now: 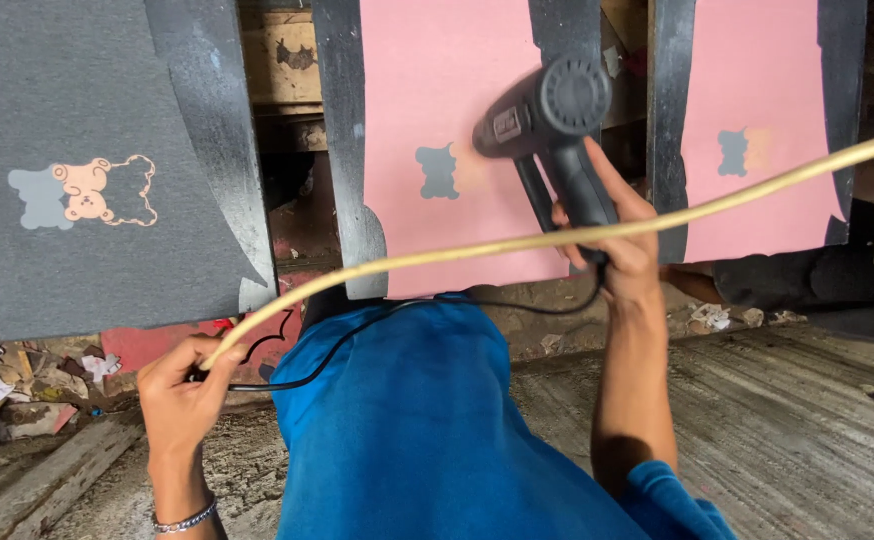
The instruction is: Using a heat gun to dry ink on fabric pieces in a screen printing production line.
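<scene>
The right hand (617, 245) is wrapped around the black heat gun (547, 125), aimed at the middle pink sheet (437, 120) near its grey bear print (438, 170). Below-left of the gun, the left hand (179, 385) pinches the pale hose (557, 238) and, apparently, the black cord (357, 345). Lingering could scorch the sheet; slack cord may snag.

A: Where is the left hand (179, 385)?
B: Low on the left, wrist bent, forearm coming up from the bottom edge with a thin bracelet at the wrist. The fingers are curled closed in a fist-like grip, thumb across the top.
A: And the right hand (617, 235)?
B: Raised well above it, arm stretched forward and nearly straight, a blue sleeve at the elbow. Its grip is wrapped tight, index finger extended upward, knuckles turned toward the camera.
A: Do the hands touch?
B: No, they are well apart, with the blue-clad knee between them.
</scene>
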